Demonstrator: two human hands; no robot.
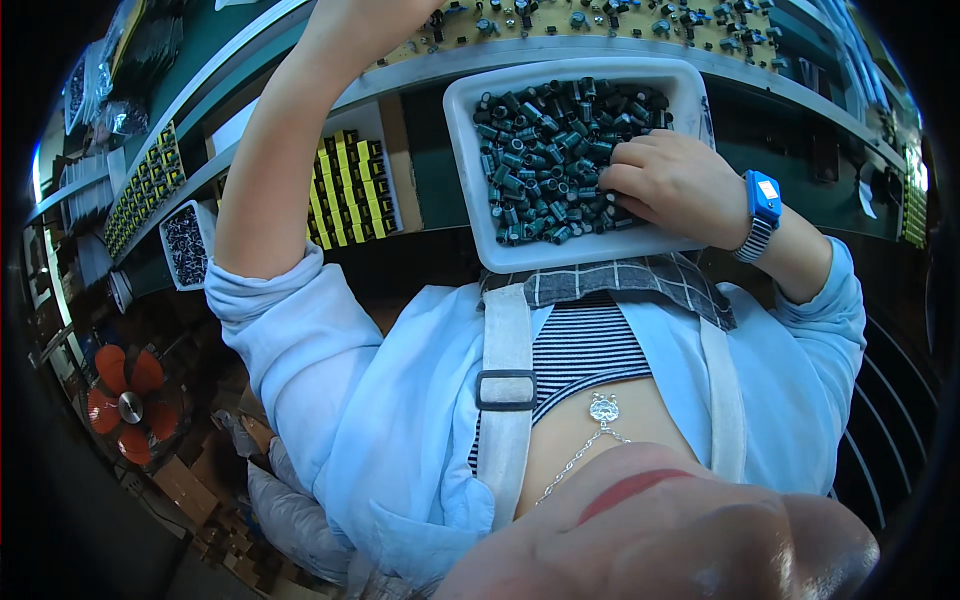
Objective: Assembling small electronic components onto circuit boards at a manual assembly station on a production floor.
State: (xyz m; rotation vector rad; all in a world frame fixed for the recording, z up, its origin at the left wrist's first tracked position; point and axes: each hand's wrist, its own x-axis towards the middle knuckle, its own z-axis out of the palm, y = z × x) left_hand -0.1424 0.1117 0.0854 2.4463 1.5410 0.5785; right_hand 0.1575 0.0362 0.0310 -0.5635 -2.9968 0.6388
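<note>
A white plastic tray (pixel 462 150) in front of my chest is heaped with small dark green cylindrical capacitors (pixel 545 160). My right hand (pixel 675 185), with a blue watch (pixel 763 200) on its wrist, dips into the right side of the heap. Its fingers are curled closed round capacitors, though the fingertips are partly hidden. Up at the top edge, my left hand (pixel 375 22) stretches out over the long board (pixel 560 20) with parts set on it. The fingers of that hand lie mostly outside the picture, so what they hold does not show.
A metal rail (pixel 540 50) runs between board and tray. Left of the tray, a box holds rows of yellow-and-black components (pixel 350 190). Farther left are a small white bin (pixel 185 245) of tiny parts and another yellow stack (pixel 145 190). An orange-bladed fan (pixel 130 405) stands low at left.
</note>
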